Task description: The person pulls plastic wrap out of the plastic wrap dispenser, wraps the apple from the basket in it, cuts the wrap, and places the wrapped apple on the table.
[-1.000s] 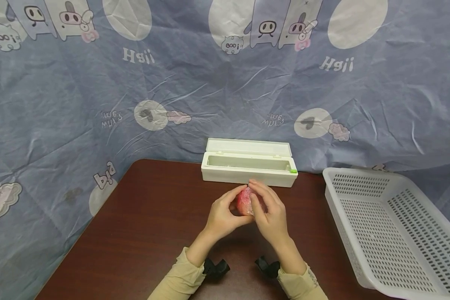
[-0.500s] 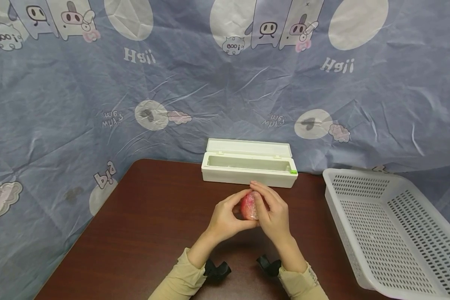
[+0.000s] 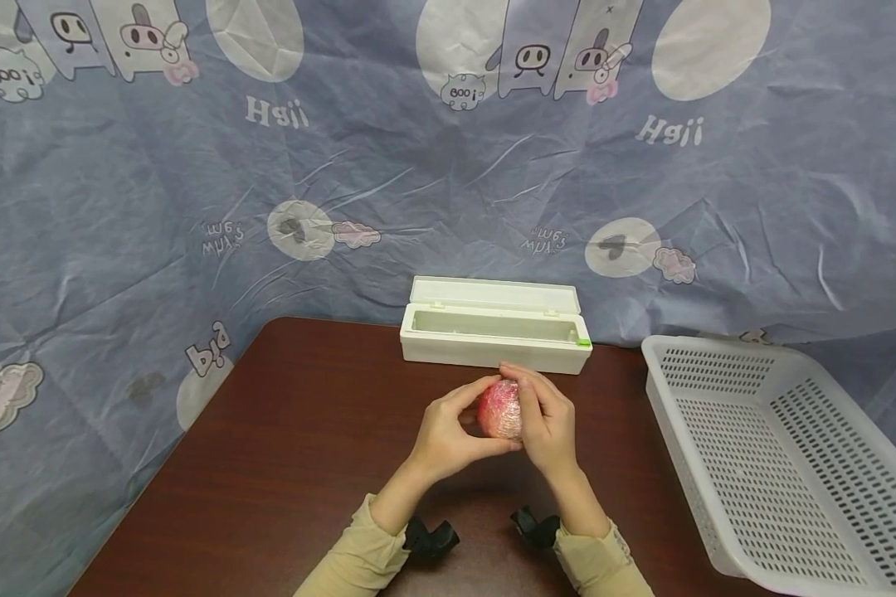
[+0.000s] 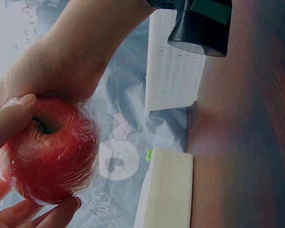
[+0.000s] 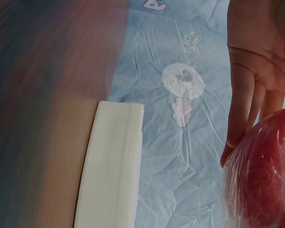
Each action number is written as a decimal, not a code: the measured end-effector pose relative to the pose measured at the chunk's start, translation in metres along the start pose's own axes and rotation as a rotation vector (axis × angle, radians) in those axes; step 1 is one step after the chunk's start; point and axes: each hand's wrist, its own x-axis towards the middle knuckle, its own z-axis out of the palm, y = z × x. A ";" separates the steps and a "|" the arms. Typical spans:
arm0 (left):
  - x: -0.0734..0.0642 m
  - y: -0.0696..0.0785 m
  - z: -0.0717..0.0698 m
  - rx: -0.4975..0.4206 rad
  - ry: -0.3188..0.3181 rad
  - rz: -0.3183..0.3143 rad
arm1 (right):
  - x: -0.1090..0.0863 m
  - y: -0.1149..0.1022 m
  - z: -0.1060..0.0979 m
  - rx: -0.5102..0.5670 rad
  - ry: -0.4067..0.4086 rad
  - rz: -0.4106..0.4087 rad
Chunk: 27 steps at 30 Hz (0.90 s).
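A red apple wrapped in crinkled clear film is held up between both hands above the table. My left hand grips its left side, fingers above and thumb below. My right hand curls round the right side, its thumb lying against the film. In the left wrist view the apple shows its stem hollow under the film, with left fingertips pressing its skin. The right wrist view shows part of the apple and the palm of the left hand.
A long white box with its lid raised and a green tab at the right end stands at the table's back edge. A white perforated basket sits on the right. Behind hangs a patterned blue cloth.
The apple has shifted slightly right and toward me and turned in the hands, showing more of its film-covered front. The right thumb has moved right across it. Box and basket stay put.
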 end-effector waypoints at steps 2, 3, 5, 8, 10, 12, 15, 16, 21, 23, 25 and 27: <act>0.000 0.000 0.000 0.000 0.005 -0.002 | 0.000 0.001 -0.001 0.013 -0.008 0.013; 0.000 0.000 0.000 0.002 0.008 0.000 | -0.001 0.002 -0.001 0.019 -0.014 0.020; 0.000 0.000 0.000 0.003 0.014 0.000 | -0.001 0.002 -0.002 0.028 -0.023 0.040; 0.000 0.000 0.000 0.010 0.020 -0.005 | -0.001 0.002 -0.001 0.043 -0.019 0.066; 0.000 0.001 0.000 0.017 0.021 -0.013 | -0.001 0.001 0.000 0.050 0.004 0.076; 0.000 0.002 0.001 0.028 0.021 -0.018 | -0.001 0.001 0.001 0.052 0.036 0.073; 0.000 0.004 0.001 0.054 0.026 -0.017 | -0.002 0.002 0.004 0.052 0.085 0.062; 0.000 0.004 0.001 0.061 0.029 -0.012 | -0.002 0.002 0.005 0.055 0.100 0.057; 0.000 0.007 0.002 0.091 0.046 0.020 | -0.002 0.003 0.006 0.073 0.153 0.047; 0.001 0.007 0.002 0.095 0.053 0.030 | -0.002 0.003 0.006 0.081 0.164 0.048; 0.001 0.007 0.002 0.095 0.059 0.035 | -0.002 0.003 0.006 0.091 0.169 0.050; 0.001 0.007 0.002 0.092 0.062 0.035 | -0.001 0.003 0.006 0.097 0.173 0.052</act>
